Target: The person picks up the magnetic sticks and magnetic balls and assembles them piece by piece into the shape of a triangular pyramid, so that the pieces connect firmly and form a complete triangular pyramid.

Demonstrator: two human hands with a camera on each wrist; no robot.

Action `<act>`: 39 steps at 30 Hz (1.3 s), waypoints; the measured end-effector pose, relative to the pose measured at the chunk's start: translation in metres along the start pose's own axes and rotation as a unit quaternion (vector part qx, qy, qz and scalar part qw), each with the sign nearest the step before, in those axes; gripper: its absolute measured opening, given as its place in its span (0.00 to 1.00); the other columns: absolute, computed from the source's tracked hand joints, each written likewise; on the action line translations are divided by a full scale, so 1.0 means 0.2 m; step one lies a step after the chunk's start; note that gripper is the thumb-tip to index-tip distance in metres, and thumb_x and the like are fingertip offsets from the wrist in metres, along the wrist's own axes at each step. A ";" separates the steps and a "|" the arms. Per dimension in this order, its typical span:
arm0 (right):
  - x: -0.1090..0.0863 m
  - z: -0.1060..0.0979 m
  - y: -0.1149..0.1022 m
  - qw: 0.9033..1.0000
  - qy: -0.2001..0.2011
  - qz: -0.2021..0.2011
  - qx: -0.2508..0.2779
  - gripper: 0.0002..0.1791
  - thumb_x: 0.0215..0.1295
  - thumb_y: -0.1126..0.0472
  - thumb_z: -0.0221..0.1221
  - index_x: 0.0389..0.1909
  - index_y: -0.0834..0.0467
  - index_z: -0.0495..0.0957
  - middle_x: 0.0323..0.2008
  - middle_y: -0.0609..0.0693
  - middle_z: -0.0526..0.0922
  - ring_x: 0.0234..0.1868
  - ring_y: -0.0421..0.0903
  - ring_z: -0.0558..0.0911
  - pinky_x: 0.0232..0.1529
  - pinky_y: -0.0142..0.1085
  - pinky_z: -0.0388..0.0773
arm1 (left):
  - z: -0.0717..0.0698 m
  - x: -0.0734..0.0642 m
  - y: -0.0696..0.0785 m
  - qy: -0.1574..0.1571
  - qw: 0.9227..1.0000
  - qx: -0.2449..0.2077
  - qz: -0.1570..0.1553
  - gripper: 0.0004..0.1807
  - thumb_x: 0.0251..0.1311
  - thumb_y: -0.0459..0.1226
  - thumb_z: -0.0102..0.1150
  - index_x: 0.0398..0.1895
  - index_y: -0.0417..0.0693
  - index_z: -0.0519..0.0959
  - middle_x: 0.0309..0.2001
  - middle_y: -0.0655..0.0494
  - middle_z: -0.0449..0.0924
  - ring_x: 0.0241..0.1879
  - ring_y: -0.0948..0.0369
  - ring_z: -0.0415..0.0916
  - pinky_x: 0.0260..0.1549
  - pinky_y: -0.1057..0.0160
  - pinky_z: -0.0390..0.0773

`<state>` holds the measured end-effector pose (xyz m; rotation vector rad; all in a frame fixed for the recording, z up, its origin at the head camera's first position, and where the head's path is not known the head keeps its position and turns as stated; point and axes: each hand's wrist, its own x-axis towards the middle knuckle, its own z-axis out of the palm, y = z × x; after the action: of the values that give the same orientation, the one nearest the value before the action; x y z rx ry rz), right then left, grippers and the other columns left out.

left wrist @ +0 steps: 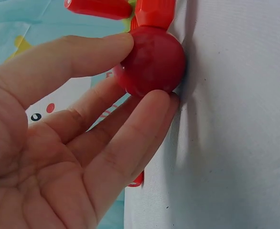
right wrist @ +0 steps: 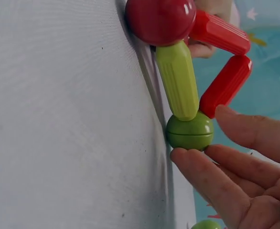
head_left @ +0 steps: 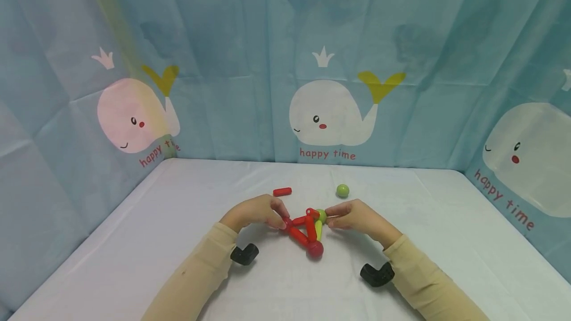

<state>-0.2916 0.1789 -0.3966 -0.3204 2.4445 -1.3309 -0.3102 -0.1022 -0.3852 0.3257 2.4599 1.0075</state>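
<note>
A construction of magnetic rods and balls stands on the white table. At its left corner is a red ball (left wrist: 154, 62), which my left hand (head_left: 263, 212) holds between thumb and fingers. My right hand (head_left: 359, 217) has its thumb and fingertips around the edge of the green ball (right wrist: 190, 132) at the right corner. Another red ball (head_left: 315, 249) forms the front corner. A lime rod (right wrist: 178, 78) joins the front and green balls; a red rod (head_left: 298, 236) runs between the two red balls. Two upright red rods (right wrist: 226, 86) lean together at the top.
Behind the construction lie a loose red rod (head_left: 282, 191) and a loose green ball (head_left: 342, 190). A blue curtain (head_left: 236, 113) with whale prints hangs along the back and sides of the white table (head_left: 178, 212).
</note>
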 end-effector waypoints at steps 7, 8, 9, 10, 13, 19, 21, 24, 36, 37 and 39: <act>0.00 -0.01 0.00 0.999 -0.029 -0.002 0.026 0.22 0.61 0.60 0.66 0.55 0.64 0.81 0.48 0.55 0.88 0.48 0.43 0.86 0.52 0.40 0.82 | 0.00 0.00 0.00 -0.006 1.000 -0.004 0.003 0.08 0.52 0.36 0.70 0.36 0.52 0.85 0.35 0.58 0.85 0.39 0.59 0.77 0.40 0.61 0.76; 0.00 -0.01 0.00 0.999 -0.034 -0.001 0.030 0.21 0.61 0.60 0.66 0.54 0.65 0.81 0.47 0.55 0.88 0.47 0.43 0.87 0.52 0.39 0.83 | 0.00 0.00 0.00 -0.007 1.000 -0.004 0.002 0.08 0.52 0.36 0.70 0.36 0.52 0.85 0.35 0.58 0.85 0.39 0.59 0.77 0.40 0.61 0.76; -0.01 -0.01 0.00 0.999 -0.038 0.000 0.032 0.20 0.61 0.60 0.66 0.53 0.65 0.82 0.46 0.55 0.89 0.46 0.43 0.87 0.51 0.39 0.83 | 0.00 0.00 0.01 -0.007 1.000 -0.005 0.000 0.08 0.52 0.36 0.70 0.36 0.52 0.85 0.35 0.58 0.85 0.39 0.59 0.77 0.40 0.61 0.76; -0.01 -0.01 -0.01 0.998 -0.046 -0.001 0.037 0.20 0.62 0.60 0.66 0.52 0.65 0.82 0.45 0.55 0.89 0.45 0.44 0.88 0.51 0.39 0.83 | 0.00 0.00 0.01 -0.007 1.000 -0.005 0.000 0.08 0.52 0.37 0.70 0.36 0.52 0.85 0.35 0.58 0.85 0.39 0.59 0.77 0.40 0.61 0.76; -0.02 -0.01 -0.02 0.997 -0.070 -0.004 0.042 0.19 0.63 0.59 0.65 0.52 0.66 0.82 0.43 0.55 0.89 0.45 0.45 0.88 0.51 0.40 0.83 | -0.01 0.00 0.01 -0.006 1.000 -0.010 0.002 0.08 0.52 0.36 0.70 0.36 0.51 0.84 0.35 0.58 0.85 0.38 0.59 0.77 0.39 0.61 0.76; -0.03 0.01 -0.04 0.995 -0.084 -0.004 0.052 0.20 0.64 0.60 0.64 0.54 0.66 0.81 0.43 0.55 0.90 0.45 0.45 0.88 0.52 0.40 0.83 | 0.00 0.00 0.00 -0.004 1.000 -0.016 0.008 0.07 0.52 0.36 0.70 0.35 0.50 0.84 0.34 0.58 0.84 0.36 0.59 0.78 0.38 0.62 0.77; -0.02 0.01 -0.03 0.996 -0.079 -0.003 0.048 0.20 0.63 0.60 0.64 0.54 0.65 0.81 0.44 0.55 0.89 0.45 0.45 0.87 0.51 0.40 0.83 | 0.00 0.00 0.01 -0.001 1.000 -0.015 0.005 0.07 0.52 0.36 0.70 0.35 0.50 0.84 0.34 0.58 0.84 0.35 0.59 0.78 0.37 0.63 0.77; -0.02 0.01 -0.02 0.997 -0.069 -0.001 0.034 0.20 0.62 0.58 0.65 0.54 0.62 0.82 0.48 0.53 0.88 0.47 0.44 0.85 0.51 0.40 0.81 | 0.01 0.00 0.01 0.006 1.000 -0.016 0.000 0.07 0.52 0.36 0.70 0.35 0.49 0.83 0.34 0.57 0.84 0.35 0.59 0.78 0.37 0.63 0.78; -0.02 0.03 -0.03 0.997 -0.062 0.025 0.042 0.26 0.58 0.60 0.69 0.57 0.65 0.78 0.44 0.52 0.88 0.41 0.42 0.86 0.49 0.39 0.84 | 0.03 0.00 0.02 0.030 0.999 -0.023 -0.017 0.09 0.52 0.37 0.72 0.35 0.48 0.82 0.33 0.55 0.84 0.33 0.59 0.79 0.37 0.62 0.78; -0.03 0.03 -0.03 0.997 -0.059 0.025 0.041 0.27 0.57 0.61 0.69 0.57 0.65 0.78 0.43 0.52 0.88 0.41 0.42 0.86 0.49 0.39 0.84 | 0.04 0.00 0.02 0.030 0.999 -0.021 -0.018 0.09 0.52 0.38 0.72 0.35 0.49 0.82 0.33 0.56 0.84 0.33 0.59 0.79 0.37 0.62 0.78; -0.03 0.04 -0.04 0.997 -0.056 0.026 0.040 0.26 0.57 0.61 0.69 0.57 0.65 0.78 0.43 0.52 0.88 0.41 0.43 0.86 0.49 0.39 0.84 | 0.04 -0.01 0.03 0.029 0.999 -0.015 -0.017 0.09 0.52 0.38 0.72 0.35 0.49 0.82 0.32 0.56 0.84 0.32 0.59 0.79 0.36 0.62 0.78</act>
<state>-0.2831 0.1711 -0.3934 -0.3003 2.2855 -1.3481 -0.3053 -0.0948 -0.3854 0.2476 2.4914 1.0532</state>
